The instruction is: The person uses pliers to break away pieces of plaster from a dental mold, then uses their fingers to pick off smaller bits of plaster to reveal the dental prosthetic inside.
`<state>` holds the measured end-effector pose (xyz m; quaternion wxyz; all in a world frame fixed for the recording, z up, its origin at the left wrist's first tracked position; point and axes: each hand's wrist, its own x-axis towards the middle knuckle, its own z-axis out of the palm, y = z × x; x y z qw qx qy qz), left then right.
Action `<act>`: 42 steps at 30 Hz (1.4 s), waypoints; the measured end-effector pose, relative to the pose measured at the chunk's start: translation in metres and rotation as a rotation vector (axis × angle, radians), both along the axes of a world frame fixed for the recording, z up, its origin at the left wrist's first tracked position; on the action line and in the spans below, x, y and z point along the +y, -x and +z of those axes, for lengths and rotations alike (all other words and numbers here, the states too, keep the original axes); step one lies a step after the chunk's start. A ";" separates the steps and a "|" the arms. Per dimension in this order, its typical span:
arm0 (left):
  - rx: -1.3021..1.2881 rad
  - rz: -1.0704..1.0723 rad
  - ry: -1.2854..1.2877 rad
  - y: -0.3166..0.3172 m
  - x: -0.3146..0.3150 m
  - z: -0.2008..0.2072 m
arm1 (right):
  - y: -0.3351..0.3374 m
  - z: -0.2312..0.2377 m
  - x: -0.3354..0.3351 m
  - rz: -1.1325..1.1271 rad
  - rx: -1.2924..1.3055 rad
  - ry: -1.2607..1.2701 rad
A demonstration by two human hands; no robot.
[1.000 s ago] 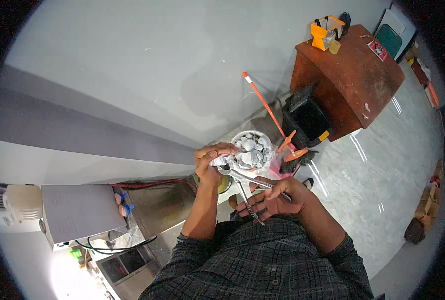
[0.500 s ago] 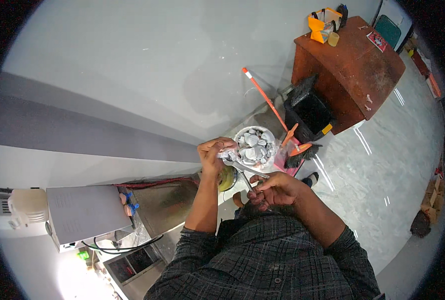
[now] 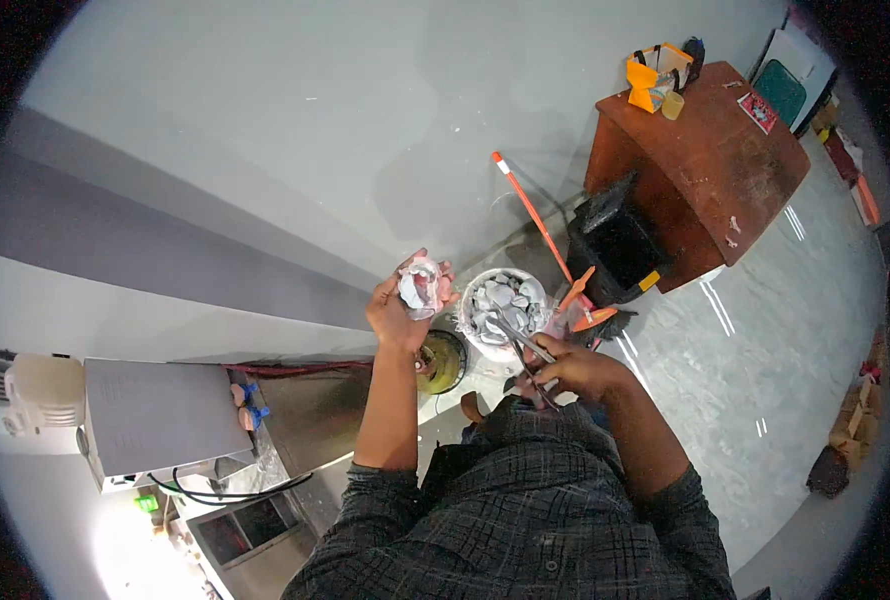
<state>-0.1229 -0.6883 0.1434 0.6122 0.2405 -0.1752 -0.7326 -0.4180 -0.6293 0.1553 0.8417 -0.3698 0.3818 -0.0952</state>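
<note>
My left hand (image 3: 397, 315), palm up with curled fingers, holds a hollow white-and-pinkish piece (image 3: 420, 288). Its open side faces up, and its exact kind is unclear. Just right of it stands a round white bucket (image 3: 477, 343) full of white and grey broken chunks (image 3: 503, 296). My right hand (image 3: 580, 372) is closed around a long metal tool with two arms (image 3: 525, 345), like tongs or shears. The tool's far end reaches over the bucket's near side. Part of its grip is hidden by my fingers.
Right of the bucket are an orange-handled broom or dustpan (image 3: 533, 208) and a black bin (image 3: 620, 245) beside a brown desk (image 3: 710, 170). A greenish-yellow round container (image 3: 445, 362) sits below my left hand. A grey box-shaped machine (image 3: 165, 415) stands left.
My left hand has moved left, away from the tool, and turned palm up, showing the piece's hollow side. The tool's tip has left the piece and is now over the bucket.
</note>
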 end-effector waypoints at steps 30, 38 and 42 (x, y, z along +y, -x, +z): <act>-0.645 -0.345 -0.104 0.010 0.027 -0.009 | -0.010 0.051 0.001 0.118 0.095 0.244; -0.452 -0.613 -0.075 -0.003 0.020 -0.001 | -0.010 0.030 0.005 0.111 0.060 0.386; -0.427 -0.556 -0.125 0.003 0.022 -0.002 | -0.015 0.036 0.005 0.068 0.262 0.273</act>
